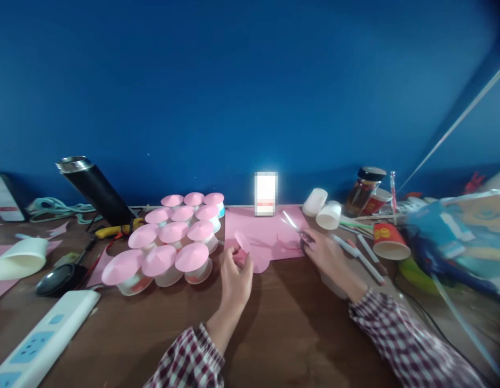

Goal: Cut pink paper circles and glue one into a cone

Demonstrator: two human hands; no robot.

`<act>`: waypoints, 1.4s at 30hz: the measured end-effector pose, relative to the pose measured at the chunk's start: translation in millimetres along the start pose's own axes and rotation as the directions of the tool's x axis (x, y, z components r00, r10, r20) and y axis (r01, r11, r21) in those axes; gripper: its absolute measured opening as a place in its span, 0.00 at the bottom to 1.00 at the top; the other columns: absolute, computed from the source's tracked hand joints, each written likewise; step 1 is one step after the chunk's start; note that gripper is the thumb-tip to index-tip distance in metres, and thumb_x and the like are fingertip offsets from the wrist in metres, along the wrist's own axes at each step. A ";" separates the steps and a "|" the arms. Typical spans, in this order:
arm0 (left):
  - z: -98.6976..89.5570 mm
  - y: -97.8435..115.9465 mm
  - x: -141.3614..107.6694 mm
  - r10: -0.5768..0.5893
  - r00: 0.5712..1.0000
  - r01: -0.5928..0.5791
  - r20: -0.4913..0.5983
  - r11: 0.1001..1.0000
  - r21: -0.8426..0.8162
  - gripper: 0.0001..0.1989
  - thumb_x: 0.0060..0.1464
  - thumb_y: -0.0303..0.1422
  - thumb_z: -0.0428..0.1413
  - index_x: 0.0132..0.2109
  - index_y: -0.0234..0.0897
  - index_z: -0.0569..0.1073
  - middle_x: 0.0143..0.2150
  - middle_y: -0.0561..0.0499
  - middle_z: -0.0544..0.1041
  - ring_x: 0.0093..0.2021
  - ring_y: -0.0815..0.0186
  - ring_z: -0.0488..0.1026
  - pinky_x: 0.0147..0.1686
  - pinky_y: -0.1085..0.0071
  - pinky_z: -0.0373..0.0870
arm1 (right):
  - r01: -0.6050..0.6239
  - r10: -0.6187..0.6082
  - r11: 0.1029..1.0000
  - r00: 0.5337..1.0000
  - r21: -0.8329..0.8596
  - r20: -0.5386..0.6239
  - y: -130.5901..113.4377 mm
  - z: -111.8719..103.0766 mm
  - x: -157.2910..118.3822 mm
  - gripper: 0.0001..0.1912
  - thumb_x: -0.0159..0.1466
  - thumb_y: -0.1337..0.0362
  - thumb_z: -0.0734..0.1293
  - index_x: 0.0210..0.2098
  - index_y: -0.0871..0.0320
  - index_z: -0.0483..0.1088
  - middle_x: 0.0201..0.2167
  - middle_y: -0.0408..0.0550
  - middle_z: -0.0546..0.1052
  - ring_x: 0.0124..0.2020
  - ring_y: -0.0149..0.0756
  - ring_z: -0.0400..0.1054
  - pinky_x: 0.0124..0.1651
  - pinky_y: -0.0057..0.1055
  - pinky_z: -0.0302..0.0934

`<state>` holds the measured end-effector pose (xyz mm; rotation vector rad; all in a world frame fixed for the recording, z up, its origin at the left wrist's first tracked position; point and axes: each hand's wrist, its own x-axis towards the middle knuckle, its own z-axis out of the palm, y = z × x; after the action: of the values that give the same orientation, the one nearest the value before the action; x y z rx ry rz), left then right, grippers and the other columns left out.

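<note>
My left hand (237,277) pinches a rounded piece of pink paper (259,262) between thumb and fingers, near the front of a larger pink paper sheet (269,231). My right hand (328,258) is closed on a pair of scissors (290,221), whose blades stand apart above the sheet and point up and left. The fingers hide most of the scissor handles. Left of my left hand stand several paper cups, each topped with a shallow pink paper cone (192,257). Two white paper cups (329,215) sit beyond my right hand.
A bright phone-like panel (266,194) stands behind the sheet. At left are a black flask (98,188), yellow-handled pliers (108,231), a cream cup (23,258) and a power strip (43,339). Pens (371,267), a red cup (391,241) and a jar (365,191) crowd the right.
</note>
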<state>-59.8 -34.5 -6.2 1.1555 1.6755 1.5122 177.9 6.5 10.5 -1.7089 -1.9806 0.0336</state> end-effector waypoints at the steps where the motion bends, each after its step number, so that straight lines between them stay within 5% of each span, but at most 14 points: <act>1: 0.0 1.5 -2.2 0.028 0.999 -0.028 0.021 1.000 0.013 0.15 0.45 0.38 0.60 0.39 0.36 0.71 0.38 0.47 0.70 0.31 0.64 0.69 0.35 0.66 0.66 | -0.009 0.010 0.998 1.000 -0.056 0.006 -1.1 1.2 5.1 0.15 0.61 0.65 0.62 0.47 0.57 0.71 0.38 0.52 0.79 0.37 0.43 0.73 0.34 0.30 0.59; 7: -0.5 8.5 -10.2 0.150 0.988 -0.148 -0.025 0.987 0.059 0.14 0.50 0.37 0.57 0.41 0.38 0.64 0.36 0.50 0.65 0.27 0.67 0.63 0.33 0.65 0.65 | -0.094 0.103 0.982 0.994 -0.163 0.045 -0.3 11.1 24.8 0.13 0.62 0.58 0.62 0.43 0.56 0.71 0.33 0.50 0.78 0.33 0.40 0.70 0.29 0.28 0.51; 14: -1.0 15.5 -17.1 0.413 0.910 -0.414 0.049 0.890 0.192 0.17 0.53 0.32 0.54 0.51 0.35 0.64 0.43 0.44 0.66 0.32 0.65 0.65 0.39 0.64 0.65 | -0.039 0.044 0.993 0.998 -0.109 0.045 4.6 16.8 26.5 0.14 0.61 0.59 0.63 0.44 0.58 0.71 0.35 0.52 0.78 0.35 0.42 0.71 0.31 0.29 0.54; 24: 5.3 11.1 -22.0 0.312 0.915 -0.295 0.257 0.950 -0.103 0.07 0.52 0.30 0.54 0.39 0.38 0.73 0.40 0.46 0.72 0.29 0.68 0.68 0.32 0.71 0.65 | 0.027 -0.026 0.999 0.999 0.041 -0.025 2.5 18.9 22.3 0.15 0.61 0.67 0.60 0.46 0.58 0.70 0.38 0.51 0.78 0.37 0.41 0.72 0.37 0.30 0.61; 27: 6.4 13.1 -22.2 0.211 0.918 -0.152 0.335 0.969 -0.195 0.06 0.52 0.33 0.56 0.35 0.36 0.74 0.33 0.48 0.73 0.28 0.69 0.68 0.30 0.73 0.65 | 0.098 -0.073 0.982 0.986 0.162 -0.151 -2.4 16.4 18.7 0.15 0.60 0.68 0.61 0.46 0.59 0.69 0.38 0.51 0.78 0.38 0.41 0.71 0.39 0.31 0.63; 30: 8.3 15.1 -21.0 -0.031 0.869 0.226 0.495 0.913 -0.339 0.12 0.50 0.40 0.58 0.32 0.34 0.74 0.28 0.49 0.73 0.21 0.72 0.64 0.20 0.76 0.61 | 0.244 -0.189 0.954 0.940 0.174 -0.283 -13.2 13.4 9.7 0.14 0.59 0.70 0.61 0.45 0.58 0.70 0.35 0.50 0.77 0.37 0.40 0.71 0.42 0.33 0.64; 35: 6.6 17.8 -14.5 -0.287 0.719 0.643 0.633 0.621 -0.449 0.19 0.45 0.44 0.62 0.37 0.32 0.75 0.30 0.48 0.75 0.23 0.73 0.68 0.20 0.78 0.65 | 0.623 -0.585 0.782 0.744 0.016 -0.321 -34.3 10.4 -12.3 0.15 0.62 0.72 0.62 0.47 0.56 0.72 0.32 0.49 0.76 0.36 0.39 0.69 0.42 0.36 0.63; 38: 5.1 17.4 -10.4 -0.353 0.657 0.738 0.666 0.483 -0.472 0.17 0.47 0.44 0.61 0.33 0.32 0.74 0.29 0.47 0.75 0.26 0.71 0.71 0.25 0.77 0.69 | 0.748 -0.720 0.663 0.647 0.025 -0.250 -42.9 7.7 -22.3 0.17 0.64 0.72 0.61 0.50 0.56 0.71 0.30 0.49 0.75 0.33 0.38 0.67 0.39 0.35 0.63; 42: 5.8 14.0 -7.7 -0.364 0.674 0.732 0.643 0.447 -0.515 0.12 0.44 0.36 0.64 0.27 0.33 0.70 0.22 0.52 0.71 0.22 0.73 0.68 0.23 0.79 0.67 | 0.792 -0.777 0.610 0.597 -0.007 -0.201 -48.7 3.7 -26.6 0.17 0.65 0.71 0.59 0.51 0.54 0.71 0.28 0.48 0.73 0.34 0.37 0.68 0.38 0.34 0.62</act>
<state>-48.4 -39.0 5.7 0.3348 0.7933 1.1448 133.6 -27.0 14.4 -0.6067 -2.3672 -0.3428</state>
